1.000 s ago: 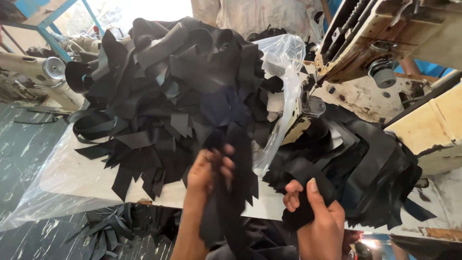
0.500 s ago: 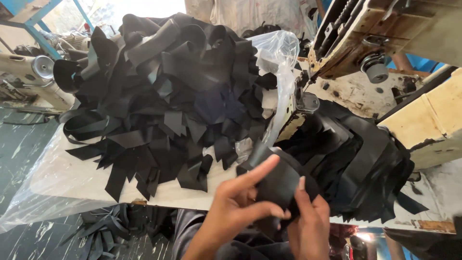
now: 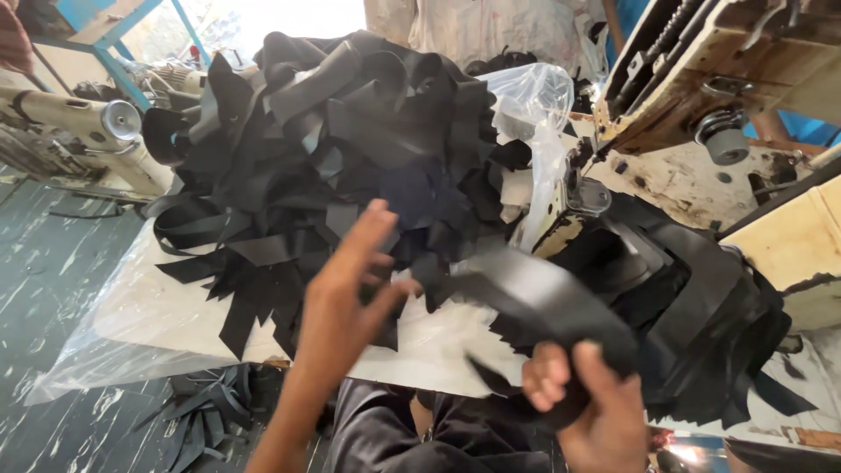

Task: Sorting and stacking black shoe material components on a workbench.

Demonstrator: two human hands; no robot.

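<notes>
While the right hand (image 3: 587, 403) grips a black strip (image 3: 534, 302), the left hand (image 3: 350, 280) hovers beside it, fingers spread.

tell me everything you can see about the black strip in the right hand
The black strip is a flat, wide band of smooth, faintly shiny material, like faux leather or coated fabric. It is motion-blurred. Its lower end is pinched in the right hand, thumb over it; from there it runs up and left toward the open left hand, which seems to touch its far end. It hangs above the plastic-covered table.
</notes>
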